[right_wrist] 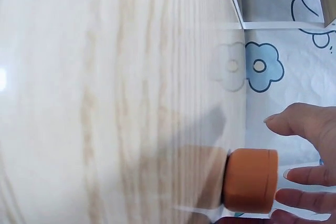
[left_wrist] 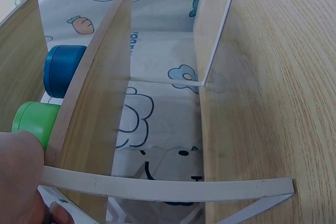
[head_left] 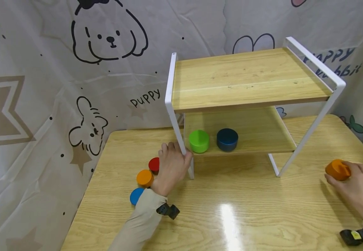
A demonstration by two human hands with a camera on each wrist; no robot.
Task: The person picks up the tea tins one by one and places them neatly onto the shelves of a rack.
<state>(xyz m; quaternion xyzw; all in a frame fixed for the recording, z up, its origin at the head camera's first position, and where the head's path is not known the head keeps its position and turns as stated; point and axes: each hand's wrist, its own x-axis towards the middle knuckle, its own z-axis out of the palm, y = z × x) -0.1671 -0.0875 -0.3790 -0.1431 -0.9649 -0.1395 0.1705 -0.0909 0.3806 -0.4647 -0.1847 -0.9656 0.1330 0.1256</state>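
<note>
Head view: we mark the orange tin on the table, right of the shelf, just left of the right hand, whose thumb and fingers spread about it. Left hand, well apart, grips the shelf's left leg. Tin squat, apparently upright; we read its axis as vertical.

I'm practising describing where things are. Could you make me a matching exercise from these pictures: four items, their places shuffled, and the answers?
1. green cylinder
2. left hand
3. red cylinder
4. right hand

A. on the table, left of the rack
B. at the orange cylinder right of the rack
C. on the lower shelf
D. gripping a white leg

Pairs: 1-C, 2-D, 3-A, 4-B
</note>
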